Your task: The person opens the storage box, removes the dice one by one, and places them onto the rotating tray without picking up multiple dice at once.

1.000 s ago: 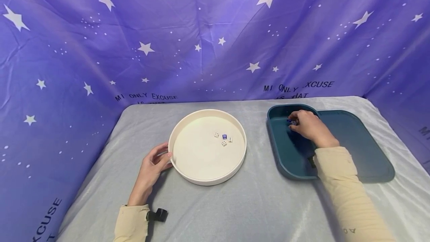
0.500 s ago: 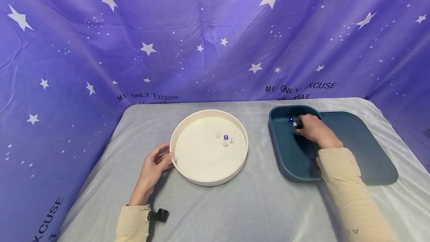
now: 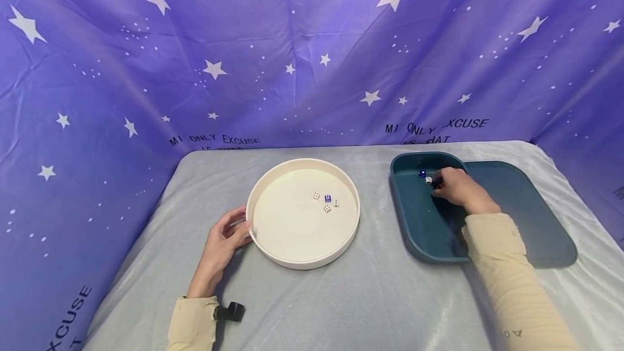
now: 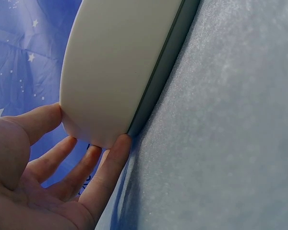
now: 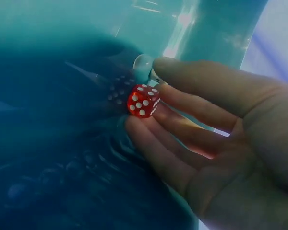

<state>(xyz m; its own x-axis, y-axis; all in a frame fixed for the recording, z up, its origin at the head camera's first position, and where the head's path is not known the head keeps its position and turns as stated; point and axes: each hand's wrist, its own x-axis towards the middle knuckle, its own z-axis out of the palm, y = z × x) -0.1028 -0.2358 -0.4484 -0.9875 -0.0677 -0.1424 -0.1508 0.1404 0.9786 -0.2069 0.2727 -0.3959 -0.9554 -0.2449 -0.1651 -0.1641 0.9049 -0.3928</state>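
In the head view, my left hand (image 3: 222, 242) holds the left side of the round cream tray (image 3: 287, 232). The left wrist view shows its thumb at the rim and fingertips on the outer wall. Inside lie white dice, among them one die (image 3: 327, 208), and a blue die (image 3: 327, 198). My right hand (image 3: 458, 187) reaches into the deep teal tray (image 3: 426, 232). Its fingers surround a red die (image 5: 143, 101), with a pale clear die (image 5: 143, 67) by the thumb tip. A dark blue die (image 3: 422, 174) and a white die (image 3: 429, 180) lie just left of those fingers.
A flat teal panel (image 3: 526, 210) adjoins the deep tray on the right. Grey cloth (image 3: 331, 307) covers the table. A purple star-patterned curtain (image 3: 312, 58) hangs behind and along the left side.
My right hand has shifted right inside the teal tray, uncovering the blue and white dice there. Red now shows between its fingers. My left hand stays on the cream tray.
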